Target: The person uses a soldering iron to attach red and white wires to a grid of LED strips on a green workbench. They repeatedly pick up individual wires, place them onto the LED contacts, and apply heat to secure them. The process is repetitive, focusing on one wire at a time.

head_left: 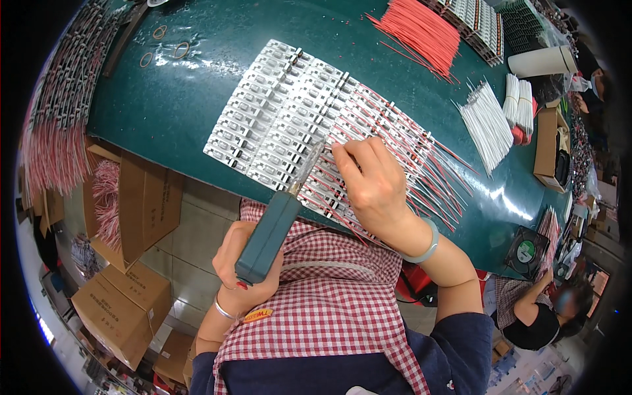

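My left hand (247,263) is wrapped round a dark green gun-shaped tool (268,230), which looks like a soldering gun. Its narrow metal nose points up and away from me, over a block of white plastic parts with metal pieces (283,108) laid in rows. Close beside that nose, my right hand (375,178) is closed, thumb and fingertips pinched low over the rows. What the pinch holds is too small to make out. Red and white thin wires (441,178) fan out to the right from the parts, passing partly beneath my right hand.
On the green table (197,85) lie red wires (424,36), white wires (487,125) and rubber bands (182,50). Wired strips (62,99) hang at the left edge. Cardboard boxes (122,309) stand below left. A small black fan (526,251) and another person (536,316) are at right.
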A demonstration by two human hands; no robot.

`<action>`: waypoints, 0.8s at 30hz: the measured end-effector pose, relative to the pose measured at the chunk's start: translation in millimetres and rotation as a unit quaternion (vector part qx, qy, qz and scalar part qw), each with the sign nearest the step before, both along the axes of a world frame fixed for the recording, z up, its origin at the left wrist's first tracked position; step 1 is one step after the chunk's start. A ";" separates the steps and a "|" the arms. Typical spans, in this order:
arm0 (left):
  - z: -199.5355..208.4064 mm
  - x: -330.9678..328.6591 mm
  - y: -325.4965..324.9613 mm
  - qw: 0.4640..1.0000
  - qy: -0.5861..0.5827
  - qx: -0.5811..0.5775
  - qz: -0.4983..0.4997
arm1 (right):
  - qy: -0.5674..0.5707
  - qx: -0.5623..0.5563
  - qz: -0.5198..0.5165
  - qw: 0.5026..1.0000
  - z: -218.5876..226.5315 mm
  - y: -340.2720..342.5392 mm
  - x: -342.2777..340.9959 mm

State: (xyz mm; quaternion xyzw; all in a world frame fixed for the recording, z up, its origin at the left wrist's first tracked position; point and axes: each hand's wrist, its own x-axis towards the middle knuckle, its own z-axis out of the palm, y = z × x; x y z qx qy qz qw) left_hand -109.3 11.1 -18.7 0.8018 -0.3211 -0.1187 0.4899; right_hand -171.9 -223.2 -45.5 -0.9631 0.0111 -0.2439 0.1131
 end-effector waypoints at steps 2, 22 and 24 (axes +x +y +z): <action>-2.2 -0.5 0.2 0.999 -0.030 -0.011 0.004 | 0.002 -0.003 -0.003 1.000 -0.3 -0.2 -0.7; -9.4 -7.3 18.1 0.999 -0.043 0.006 0.014 | 0.000 0.024 0.001 1.000 0.8 6.8 -5.7; -8.7 -6.0 15.3 0.998 -0.056 0.004 0.008 | 0.002 0.024 0.000 1.000 -0.1 6.8 -5.6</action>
